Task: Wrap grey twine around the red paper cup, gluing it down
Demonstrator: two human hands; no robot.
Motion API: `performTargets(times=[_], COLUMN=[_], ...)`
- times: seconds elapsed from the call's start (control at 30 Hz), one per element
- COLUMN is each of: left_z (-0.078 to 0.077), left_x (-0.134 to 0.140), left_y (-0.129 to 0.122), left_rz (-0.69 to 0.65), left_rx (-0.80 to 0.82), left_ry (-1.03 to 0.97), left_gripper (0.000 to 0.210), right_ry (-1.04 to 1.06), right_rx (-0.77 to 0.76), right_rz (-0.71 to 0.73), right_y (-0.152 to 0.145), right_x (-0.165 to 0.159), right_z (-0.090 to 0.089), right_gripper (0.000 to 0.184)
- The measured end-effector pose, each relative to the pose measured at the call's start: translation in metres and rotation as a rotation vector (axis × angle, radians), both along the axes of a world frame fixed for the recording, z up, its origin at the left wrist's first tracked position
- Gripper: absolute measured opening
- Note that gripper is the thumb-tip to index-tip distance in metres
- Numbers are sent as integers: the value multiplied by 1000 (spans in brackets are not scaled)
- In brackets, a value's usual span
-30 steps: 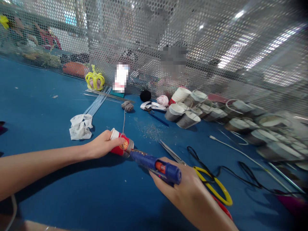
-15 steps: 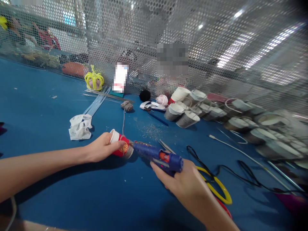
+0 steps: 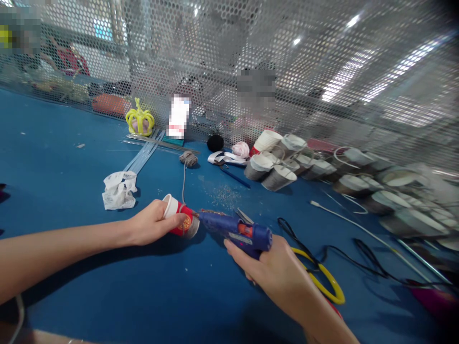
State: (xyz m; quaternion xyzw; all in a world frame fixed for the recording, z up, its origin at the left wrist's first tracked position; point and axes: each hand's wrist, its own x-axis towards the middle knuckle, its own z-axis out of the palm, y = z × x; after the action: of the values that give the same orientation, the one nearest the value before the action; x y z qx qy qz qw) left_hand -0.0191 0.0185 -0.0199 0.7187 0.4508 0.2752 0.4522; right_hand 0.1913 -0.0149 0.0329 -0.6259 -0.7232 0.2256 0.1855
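My left hand (image 3: 152, 222) is closed around a red and white paper cup (image 3: 185, 223), which lies tilted on its side with its open rim to the upper left. Grey yarn is wound about the cup's base end, and a strand (image 3: 184, 184) runs back from it to a small grey yarn ball (image 3: 188, 158). In my right hand (image 3: 270, 270) is a blue hot glue gun (image 3: 234, 231), gripped by its handle. Its nozzle points left at the yarn-wrapped part of the cup; whether the tip touches cannot be made out.
Yellow-handled scissors (image 3: 333, 286) lie by my right wrist, near a black cord (image 3: 369, 258). Several grey-wrapped cups (image 3: 279, 177) stand at the right. Crumpled white paper (image 3: 120, 190), clear glue sticks (image 3: 143, 153) and a yellow crown-shaped piece (image 3: 139, 119) sit left, before a perforated metal screen (image 3: 201, 48).
The cup has turned slightly in my left hand, and the glue gun's nozzle has shifted a little along it. Both hands keep their hold.
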Motion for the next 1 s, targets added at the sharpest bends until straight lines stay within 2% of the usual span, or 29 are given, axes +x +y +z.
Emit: performTargets(times=[0.13,0.4,0.67,0.87,1.0], left_z=[1,0,1,1,1], left_x=[0,0,0,0,0], left_y=[0,-1,-1,-1,0], left_rz=[-14,-37,-28,-41,-36], left_rx=[7,12,30,39,25], left_ry=[-2,14,2,16,5], left_gripper=[33,33,32,33,32], right_ry=[-6,59,41,43,48], right_rx=[-28,-195,-193,-208,-210], right_rz=[-26,-142,-107,-170,-137], right_y=[-3,4,-1,2,-1], right_x=[0,-5,2,-5,-2], right_z=[4,5,5,8,9], right_gripper=[29,26,26,29,27])
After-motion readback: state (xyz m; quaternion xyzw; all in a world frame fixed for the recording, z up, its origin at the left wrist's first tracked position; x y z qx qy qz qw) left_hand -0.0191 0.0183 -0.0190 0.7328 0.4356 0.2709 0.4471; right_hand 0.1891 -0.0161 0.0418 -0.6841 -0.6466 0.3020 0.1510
